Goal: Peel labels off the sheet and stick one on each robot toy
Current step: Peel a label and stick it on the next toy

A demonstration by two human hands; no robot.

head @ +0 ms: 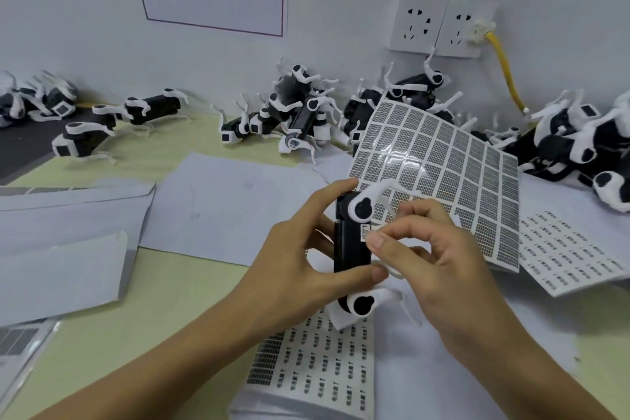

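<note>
My left hand (300,256) grips a black-and-white robot toy (351,249) upright above the table, fingers curled round its black body. My right hand (439,256) pinches a small white label (367,231) against the toy's side with thumb and forefinger. A large label sheet (453,174) with rows of grey labels lies tilted just behind the toy. A second, mostly peeled sheet (313,361) lies under my hands.
Several robot toys lie piled along the wall: at the left (102,126), in the middle (293,112) and at the right (586,143). White backing papers (68,249) cover the left of the table. Wall sockets (439,27) hold a yellow cable (508,75).
</note>
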